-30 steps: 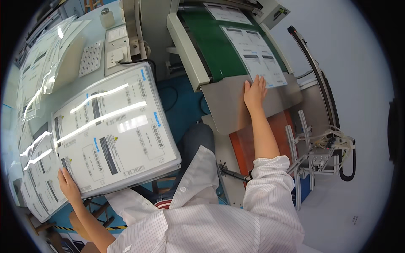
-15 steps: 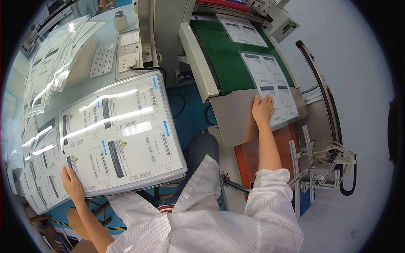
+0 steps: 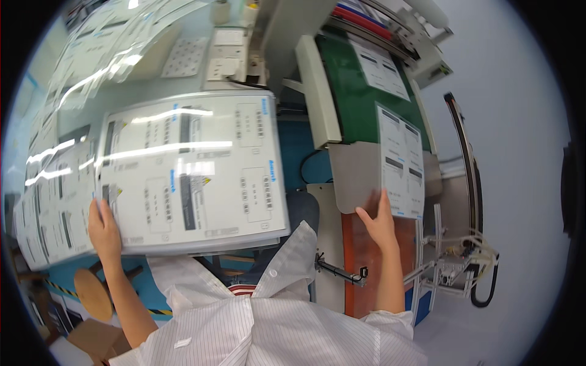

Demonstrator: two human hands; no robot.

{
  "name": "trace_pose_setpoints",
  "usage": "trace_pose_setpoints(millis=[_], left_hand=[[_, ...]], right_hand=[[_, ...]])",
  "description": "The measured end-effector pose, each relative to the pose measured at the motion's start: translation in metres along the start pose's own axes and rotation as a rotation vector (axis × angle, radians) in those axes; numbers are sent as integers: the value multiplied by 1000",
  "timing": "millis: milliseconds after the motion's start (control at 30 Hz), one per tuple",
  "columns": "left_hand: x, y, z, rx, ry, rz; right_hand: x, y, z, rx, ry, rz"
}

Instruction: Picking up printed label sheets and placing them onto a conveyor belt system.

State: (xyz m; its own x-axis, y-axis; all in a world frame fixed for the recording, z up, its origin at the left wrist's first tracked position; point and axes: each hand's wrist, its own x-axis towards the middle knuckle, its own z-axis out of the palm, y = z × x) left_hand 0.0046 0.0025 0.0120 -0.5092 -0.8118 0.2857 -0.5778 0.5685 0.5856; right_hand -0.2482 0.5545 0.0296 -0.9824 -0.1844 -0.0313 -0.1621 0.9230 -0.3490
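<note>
My left hand [image 3: 105, 230] rests at the left edge of a thick stack of printed plastic sheets [image 3: 229, 192], its fingers stretched against the lower left corner. To the right, my right hand [image 3: 381, 227] is at the near left corner of a single printed sheet [image 3: 401, 168]. Its thumb is spread away to the left, and the longer fingers are up against the sheet's corner; I cannot tell whether they press on it. That sheet lies partly on the green conveyor belt [image 3: 353, 116] and partly across a grey metal plate [image 3: 356, 174], its near end at the plate's front edge.
Farther up the belt lies another printed sheet [image 3: 383, 70], below the machine's red roller [image 3: 360, 23]. More glossy sheets [image 3: 58, 183] cover the table's left side. A metal frame with tubing [image 3: 448, 265] stands at right, and a black rod [image 3: 342, 268] juts out before the orange surface [image 3: 372, 287].
My right hand has come off the top of the sheet to its near left corner, thumb now spread. The sheet has shifted toward me over the plate. My left hand stays at the stack.
</note>
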Motion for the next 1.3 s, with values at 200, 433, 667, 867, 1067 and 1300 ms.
trace_pose_setpoints(millis=[200,433,667,867,1067,1300], left_hand=[[0,9,0,35,14,-25],[3,-1,-18,-613,107,-187],[-1,6,-47,-871,81,-285],[-6,30,-59,-888,140,-160],[5,33,-62,-1602,-337,-514],[8,16,-65,-1330,-540,-461]], right_hand=[[4,29,-10,-416,-229,-100],[27,36,-19,-407,29,-140],[27,-18,-41,-270,400,-370],[-57,-162,-57,-40,447,-682],[-78,-185,-7,136,194,-1228],[-81,-178,1,18,152,-1217]])
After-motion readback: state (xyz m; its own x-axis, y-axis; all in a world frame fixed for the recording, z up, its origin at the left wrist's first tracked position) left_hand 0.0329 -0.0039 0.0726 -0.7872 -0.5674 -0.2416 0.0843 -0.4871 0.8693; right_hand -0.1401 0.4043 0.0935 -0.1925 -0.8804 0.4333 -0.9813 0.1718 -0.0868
